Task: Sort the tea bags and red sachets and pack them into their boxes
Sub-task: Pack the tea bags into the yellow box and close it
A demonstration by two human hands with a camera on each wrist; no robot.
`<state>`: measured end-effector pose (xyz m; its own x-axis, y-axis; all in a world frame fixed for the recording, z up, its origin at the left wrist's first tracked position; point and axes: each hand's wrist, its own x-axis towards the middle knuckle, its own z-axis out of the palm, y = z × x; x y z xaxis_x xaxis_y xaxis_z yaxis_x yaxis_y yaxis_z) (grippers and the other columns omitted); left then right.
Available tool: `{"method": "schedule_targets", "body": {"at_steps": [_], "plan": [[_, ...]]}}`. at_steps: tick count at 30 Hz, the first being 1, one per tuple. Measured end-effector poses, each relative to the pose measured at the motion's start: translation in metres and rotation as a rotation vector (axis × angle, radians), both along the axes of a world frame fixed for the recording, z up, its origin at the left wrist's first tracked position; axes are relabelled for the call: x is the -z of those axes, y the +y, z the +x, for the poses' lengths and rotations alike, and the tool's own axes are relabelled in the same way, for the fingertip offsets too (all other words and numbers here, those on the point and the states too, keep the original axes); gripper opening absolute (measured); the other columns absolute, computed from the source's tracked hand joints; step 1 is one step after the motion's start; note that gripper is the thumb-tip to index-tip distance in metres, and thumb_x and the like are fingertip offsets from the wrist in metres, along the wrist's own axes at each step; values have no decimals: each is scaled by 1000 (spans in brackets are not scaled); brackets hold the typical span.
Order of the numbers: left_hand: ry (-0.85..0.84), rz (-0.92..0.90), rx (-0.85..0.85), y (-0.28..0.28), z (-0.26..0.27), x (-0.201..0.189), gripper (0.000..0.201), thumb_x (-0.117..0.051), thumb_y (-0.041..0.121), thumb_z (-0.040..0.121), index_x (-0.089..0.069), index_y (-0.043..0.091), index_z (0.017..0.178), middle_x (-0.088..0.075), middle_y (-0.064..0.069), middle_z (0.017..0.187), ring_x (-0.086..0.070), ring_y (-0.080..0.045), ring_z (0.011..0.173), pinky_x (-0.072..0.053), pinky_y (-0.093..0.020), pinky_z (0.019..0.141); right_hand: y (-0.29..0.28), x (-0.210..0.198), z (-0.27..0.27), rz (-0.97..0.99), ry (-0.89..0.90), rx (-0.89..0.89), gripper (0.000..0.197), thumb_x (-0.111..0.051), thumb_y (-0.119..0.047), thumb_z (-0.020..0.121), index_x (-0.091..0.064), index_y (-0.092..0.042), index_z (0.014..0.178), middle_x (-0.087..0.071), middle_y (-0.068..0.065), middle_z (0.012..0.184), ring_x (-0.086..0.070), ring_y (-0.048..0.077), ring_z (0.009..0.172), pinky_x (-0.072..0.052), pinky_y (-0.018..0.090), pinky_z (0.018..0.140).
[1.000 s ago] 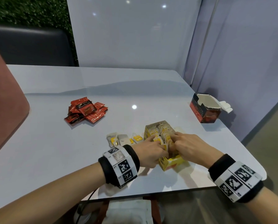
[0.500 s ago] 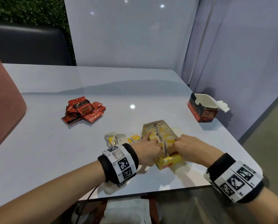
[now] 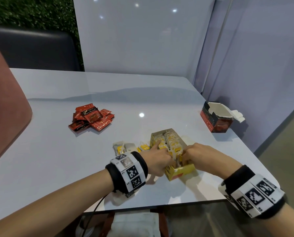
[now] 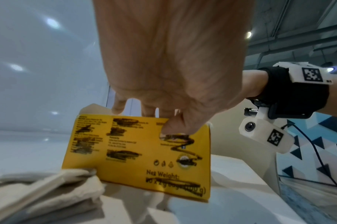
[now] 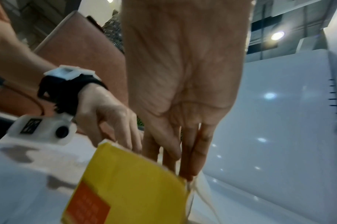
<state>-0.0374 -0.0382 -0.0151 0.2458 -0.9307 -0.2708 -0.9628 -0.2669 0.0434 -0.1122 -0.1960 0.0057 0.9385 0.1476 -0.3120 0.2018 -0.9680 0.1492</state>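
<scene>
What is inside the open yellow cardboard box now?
The yellow cardboard box holds rows of yellow-tagged tea bags with strings. Both hands cover its near end, so the contents there are hidden.

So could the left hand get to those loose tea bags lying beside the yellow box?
Probably yes. The loose tea bags lie in the open on the table, right beside the left hand, which is busy at the yellow box.
</scene>
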Motion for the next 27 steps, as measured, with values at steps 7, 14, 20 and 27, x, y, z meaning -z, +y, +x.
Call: {"method": "schedule_targets", "body": {"at_steps": [7, 14, 20, 27], "plan": [[265, -488, -188, 42, 24, -29, 39, -45, 2, 89, -59, 27, 116, -58, 9, 120, -41, -8, 120, -1, -42, 115, -18, -26, -10, 372, -341, 116, 36, -47, 14, 83, -73, -10, 89, -63, 0, 122, -67, 17, 92, -52, 30, 81], [422, -576, -745, 129, 68, -19, 30, -45, -1, 91, -58, 16, 113, -64, -3, 111, -60, -12, 96, -49, -22, 82, 49, -31, -25, 883, -373, 260, 27, -52, 2, 88, -68, -19, 86, -71, -3, 76, -64, 8, 56, -49, 16, 55], [375, -359, -802, 126, 71, 8, 26, -49, 2, 91, -58, 9, 114, -63, -7, 108, -57, -15, 86, -48, -20, 69, 121, 0, 32, 786, -150, 386, 26, -43, -9, 91, -59, -3, 111, -66, 9, 85, -65, 11, 58, -52, 21, 54], [493, -550, -887, 105, 86, 7, 21, -50, -3, 89, -56, 0, 109, -60, -9, 87, -59, -13, 70, -53, -21, 62, 161, 12, 97, 411, -126, 437, 29, -48, -22, 95, -55, -8, 120, -58, 11, 121, -57, 28, 111, -44, 33, 83]]}}
